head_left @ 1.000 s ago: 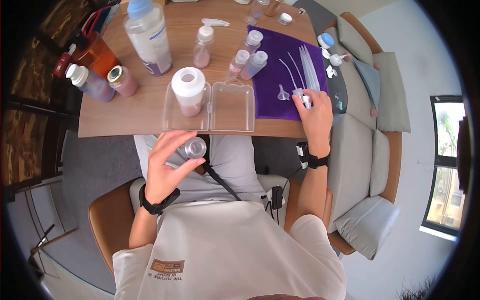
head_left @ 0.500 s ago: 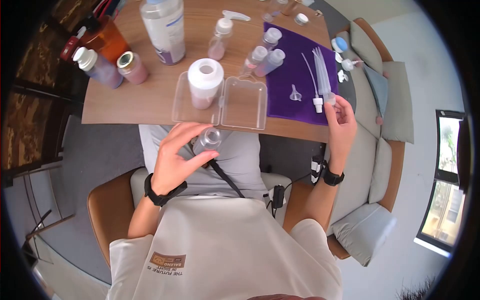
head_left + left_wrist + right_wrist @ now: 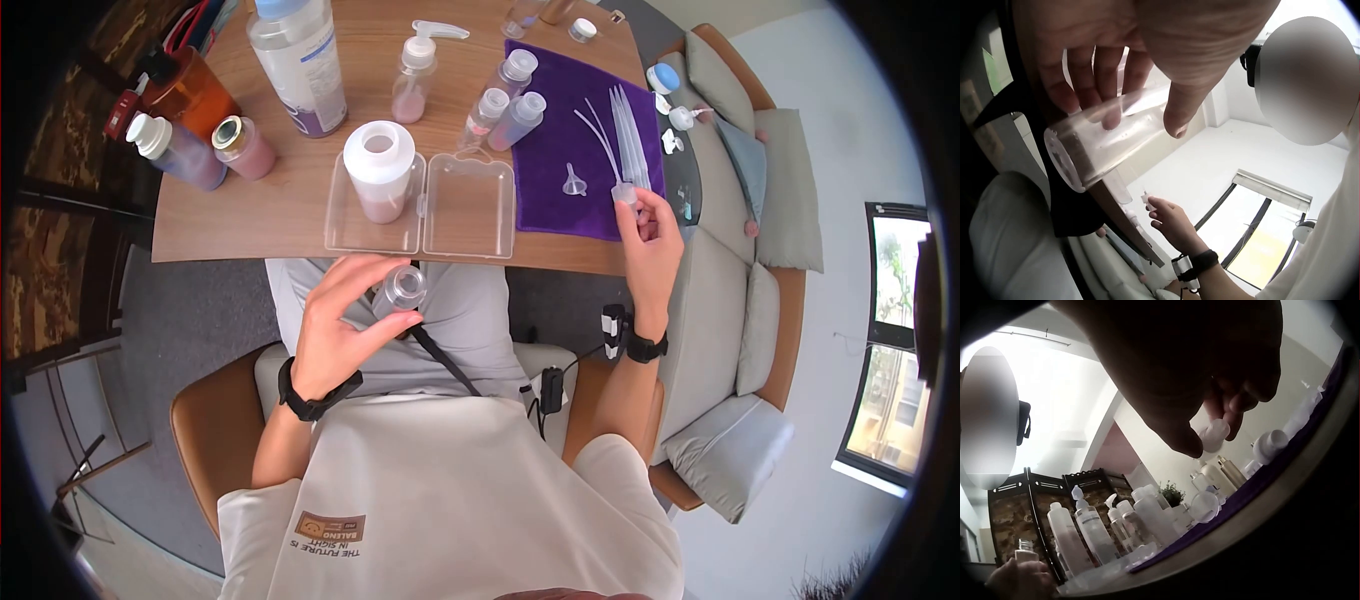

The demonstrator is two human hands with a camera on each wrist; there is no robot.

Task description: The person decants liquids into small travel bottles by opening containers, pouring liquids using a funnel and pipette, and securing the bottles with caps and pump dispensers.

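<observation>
My left hand [image 3: 335, 325] grips a small clear bottle [image 3: 405, 287] between thumb and fingers, just off the table's front edge. Its neck is uncapped, and the clear wall looks empty in the left wrist view. At the right, my right hand [image 3: 655, 240] pinches a small translucent cap [image 3: 1215, 435] above the purple cloth [image 3: 550, 205]. Thin dip tubes [image 3: 597, 130] lie just beyond the fingertips, their pump end covered by the cap and hand in the head view. Left of this hand sits a small clear funnel [image 3: 573, 181]; long clear pipettes [image 3: 630, 140] lie behind.
An open clear plastic case [image 3: 470, 210] lies near the front edge, a white-topped bottle [image 3: 380, 170] standing in its left half. Several small capped bottles [image 3: 520, 120] stand by the cloth. Behind are a pump bottle [image 3: 412, 85], a large bottle [image 3: 300, 75] and an amber bottle [image 3: 190, 95].
My right hand has lifted the translucent cap off the cloth, moved right with it, then back over the pump end. The left hand keeps its hold on the clear bottle, which has tilted slightly.
</observation>
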